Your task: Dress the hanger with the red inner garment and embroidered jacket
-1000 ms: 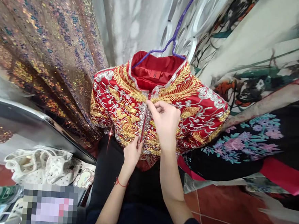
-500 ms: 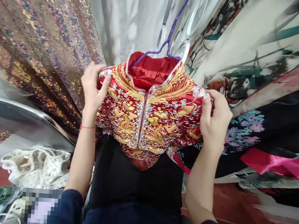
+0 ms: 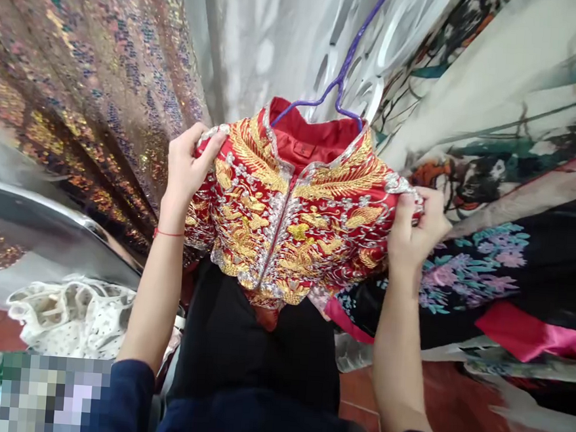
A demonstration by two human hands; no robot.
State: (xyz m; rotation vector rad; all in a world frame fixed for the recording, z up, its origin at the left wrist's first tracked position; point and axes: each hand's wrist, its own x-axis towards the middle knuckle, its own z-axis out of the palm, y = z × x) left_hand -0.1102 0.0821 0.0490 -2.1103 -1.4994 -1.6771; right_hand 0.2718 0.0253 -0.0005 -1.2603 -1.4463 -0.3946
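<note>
Above the black-clad lap (image 3: 259, 352), the red jacket (image 3: 288, 216) was held with its front facing up and a purple hanger (image 3: 348, 62) set inside the collar. One shoulder was pinched between thumb and fingers by the left hand (image 3: 188, 163); the other was gripped likewise by the right hand (image 3: 418, 228) (how far the fingertips were tucked behind could not be told). By an uneven pull, the collar might be dragged off the hanger, and by hard squeezing the gold embroidery (image 3: 253, 154) could be creased or loosened. On the left, little room was given: a sequined cloth (image 3: 94, 97) was hung just beside the sleeve, by which stitching might be snagged. On the right, the jacket's edge was crowded by a black floral cloth (image 3: 476, 275). More open room was offered between the forearms, over the lap.
</note>
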